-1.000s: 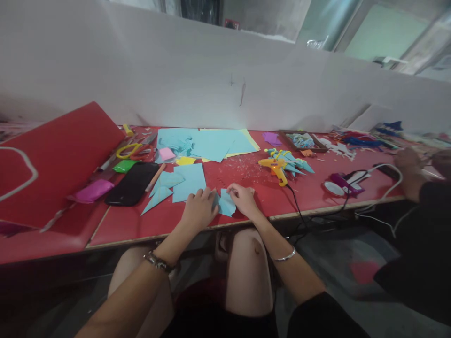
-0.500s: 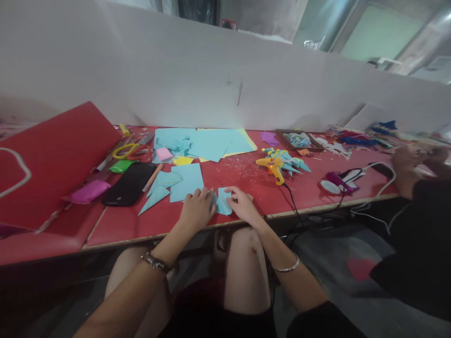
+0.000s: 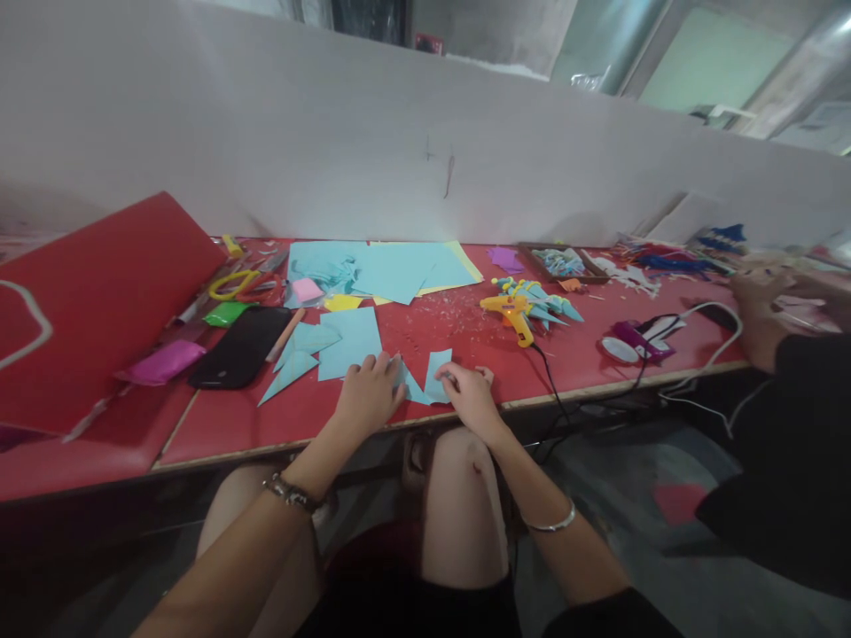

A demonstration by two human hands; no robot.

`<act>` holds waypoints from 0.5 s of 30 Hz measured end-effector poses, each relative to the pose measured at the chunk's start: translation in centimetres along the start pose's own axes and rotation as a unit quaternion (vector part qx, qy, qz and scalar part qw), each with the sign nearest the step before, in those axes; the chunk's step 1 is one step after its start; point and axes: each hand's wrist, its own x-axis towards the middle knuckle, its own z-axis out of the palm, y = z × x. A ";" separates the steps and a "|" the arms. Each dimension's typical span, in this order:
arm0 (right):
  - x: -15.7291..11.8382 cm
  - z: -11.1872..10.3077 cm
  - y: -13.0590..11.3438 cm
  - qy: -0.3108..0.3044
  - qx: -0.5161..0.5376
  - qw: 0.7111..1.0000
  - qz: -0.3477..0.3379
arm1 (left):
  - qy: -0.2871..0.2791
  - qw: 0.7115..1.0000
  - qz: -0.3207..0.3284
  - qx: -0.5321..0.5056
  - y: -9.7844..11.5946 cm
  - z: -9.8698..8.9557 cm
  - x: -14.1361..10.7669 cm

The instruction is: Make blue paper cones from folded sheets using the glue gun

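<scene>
My left hand (image 3: 369, 390) rests palm down near the table's front edge, fingers spread over a light blue paper piece (image 3: 413, 388) that shows as a triangle to its right. In my right hand (image 3: 469, 396), thumb and fingertips pinch another small blue paper piece (image 3: 437, 372), tilted up a little from the red table. A narrow gap parts the two pieces. Left of my hands lie a blue paper square (image 3: 349, 341) and several folded blue triangles (image 3: 291, 374).
A yellow glue gun (image 3: 509, 315) lies by a spiky blue and yellow paper piece (image 3: 555, 306). Its cord runs off the front edge. Left are a black phone (image 3: 240, 348), scissors (image 3: 234, 283) and a red board (image 3: 99, 310). A co-worker's arm (image 3: 761, 310) reaches in at right.
My right hand has moved slightly right with its blue paper piece, opening a gap to the piece by my left hand. The left hand has stayed nearly in place.
</scene>
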 end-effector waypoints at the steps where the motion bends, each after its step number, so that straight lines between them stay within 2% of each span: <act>1: -0.2 -0.1 0.2 0.007 -0.005 1.000 0.001 | 0.000 1.000 0.001 -0.001 0.0 0.0 0.0; 8: -1.2 -0.9 1.4 0.042 -0.013 0.999 0.007 | 0.003 1.000 -0.002 -0.012 -0.1 0.0 -0.1; 12: -0.7 -2.2 1.3 0.082 0.072 0.994 -0.011 | -0.006 1.000 -0.003 -0.013 0.0 0.1 -0.1; 15: 0.1 -2.6 -0.2 0.101 0.144 0.982 -0.065 | 0.007 1.000 0.000 -0.018 -0.1 -0.2 -0.1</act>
